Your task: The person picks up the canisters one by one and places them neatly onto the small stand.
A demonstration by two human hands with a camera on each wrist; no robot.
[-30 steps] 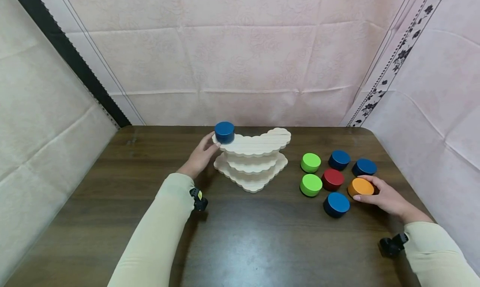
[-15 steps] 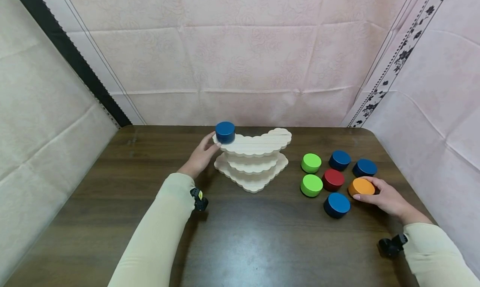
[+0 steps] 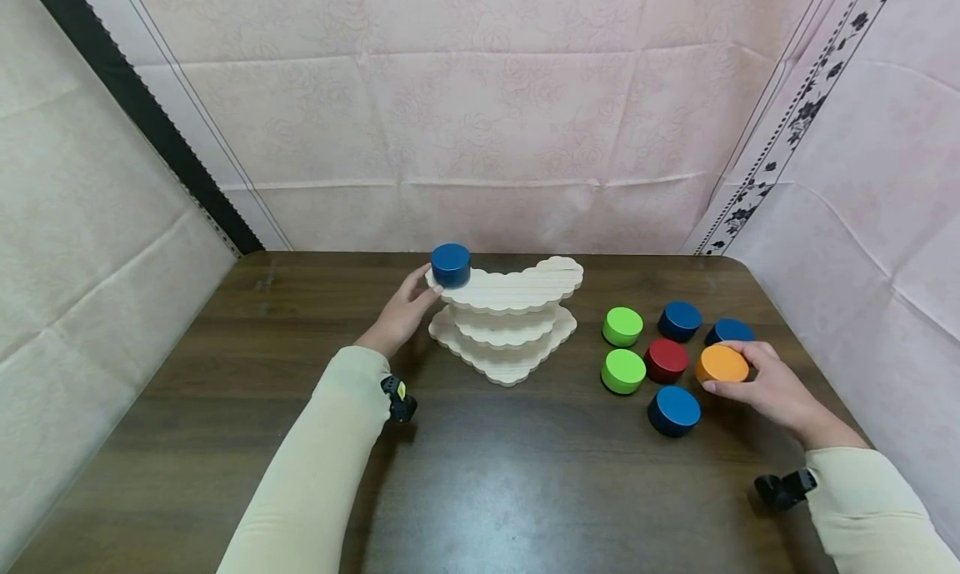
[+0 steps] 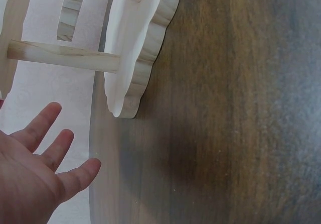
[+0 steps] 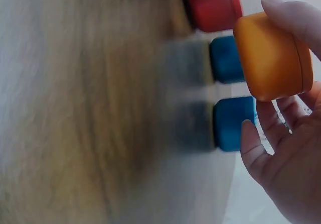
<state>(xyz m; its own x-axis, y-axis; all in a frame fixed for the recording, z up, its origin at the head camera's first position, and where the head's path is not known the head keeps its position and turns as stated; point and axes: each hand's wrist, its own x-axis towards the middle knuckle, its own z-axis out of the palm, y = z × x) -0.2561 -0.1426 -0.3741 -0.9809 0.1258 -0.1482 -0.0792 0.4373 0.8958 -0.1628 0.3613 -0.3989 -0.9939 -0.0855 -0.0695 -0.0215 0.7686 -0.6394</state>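
In the head view, my left hand (image 3: 401,311) is at the left end of the pale wooden tiered stand (image 3: 521,289), thumb and forefinger around the lower side of a round blue tin (image 3: 450,266) on the top tier. The left wrist view shows three spread fingers of this left hand (image 4: 30,174) beside the scalloped tiers (image 4: 133,68); the blue tin is out of that frame. My right hand (image 3: 776,391) grips a round orange tin (image 3: 722,364) between thumb and fingers. In the right wrist view the orange tin (image 5: 271,58) is raised off the table.
Around the orange tin stand two green tins (image 3: 622,371), a red tin (image 3: 666,360), and blue tins, one in front (image 3: 673,411) and two behind (image 3: 680,321). Pale cloth (image 3: 487,124) hangs beyond the brown table (image 3: 517,474) and along both sides.
My right hand has lifted the orange tin slightly, and it now overlaps the blue tin behind it more. My left hand and the stand have stayed in place.
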